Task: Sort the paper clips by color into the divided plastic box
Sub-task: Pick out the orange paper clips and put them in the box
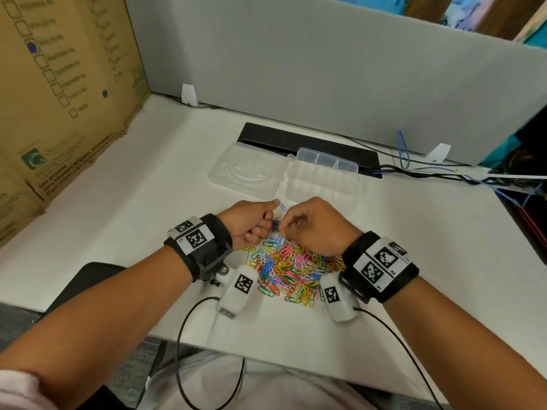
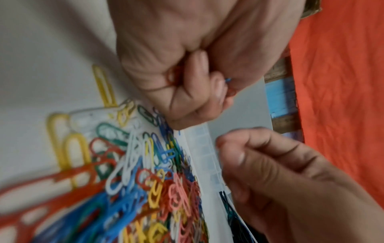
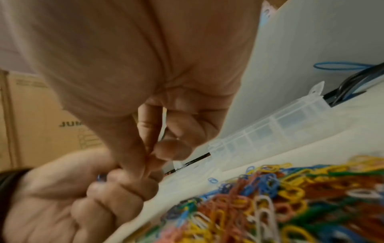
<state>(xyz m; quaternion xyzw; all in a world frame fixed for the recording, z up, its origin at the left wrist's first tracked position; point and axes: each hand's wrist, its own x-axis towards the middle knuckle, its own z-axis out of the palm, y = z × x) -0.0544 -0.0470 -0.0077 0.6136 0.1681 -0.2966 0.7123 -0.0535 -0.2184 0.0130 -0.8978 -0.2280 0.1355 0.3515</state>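
Clip pile (image 1: pixel 291 269) under both hands: left hand (image 1: pixel 247 221) fists several, right hand (image 1: pixel 313 224) pinches one. Light, slippery wire; they probably tangle, so grab one loop end.

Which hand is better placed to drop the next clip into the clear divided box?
Left, probably. The left hand already pinches a blue paper clip pointing toward the clear divided plastic box. The right hand picks over the multicoloured clip pile.
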